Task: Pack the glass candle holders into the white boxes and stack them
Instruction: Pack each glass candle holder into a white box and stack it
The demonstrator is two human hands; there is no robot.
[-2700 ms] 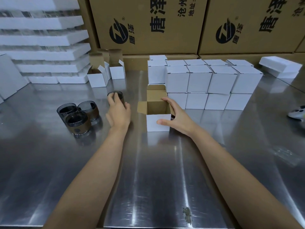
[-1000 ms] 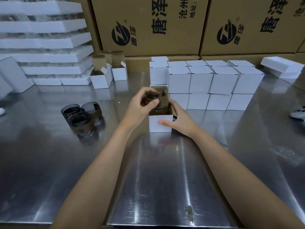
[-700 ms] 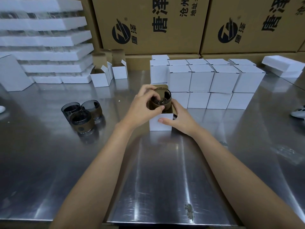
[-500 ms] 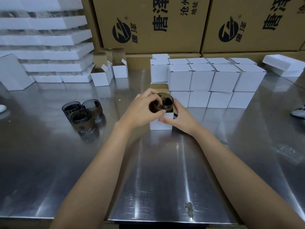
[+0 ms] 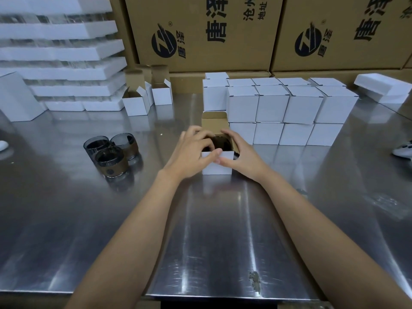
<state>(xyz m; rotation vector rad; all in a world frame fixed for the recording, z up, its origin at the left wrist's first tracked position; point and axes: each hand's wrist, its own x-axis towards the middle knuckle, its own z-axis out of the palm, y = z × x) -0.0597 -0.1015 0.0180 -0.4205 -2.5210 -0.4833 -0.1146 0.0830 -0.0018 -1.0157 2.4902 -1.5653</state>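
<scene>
Left hand (image 5: 189, 153) curls round the left side of the open white box (image 5: 217, 167). Its thumb is on the front wall and its fingers bend over the top edge. Right hand (image 5: 242, 153) does the same on the right side, so the box is squeezed between the 2 hands. The box stands on the shiny metal table (image 5: 211, 230), and its back flap (image 5: 214, 120) sticks straight up.

The candle holder (image 5: 220, 141) is down inside the box, right between the hands and under the bent fingers. Only its dark round rim shows.

It is glass, so I think it is hard, smooth and a bit heavy, and it could crack if bumped. The box is thin card, light and easy to squash. It is best held by its side walls, with only a soft push on the flaps.

3 spare candle holders (image 5: 111, 155) wait to the left, well apart from the hands. Each has a brown band that looks less slippy than bare glass. The closed boxes (image 5: 278, 103) are stacked just behind.
</scene>
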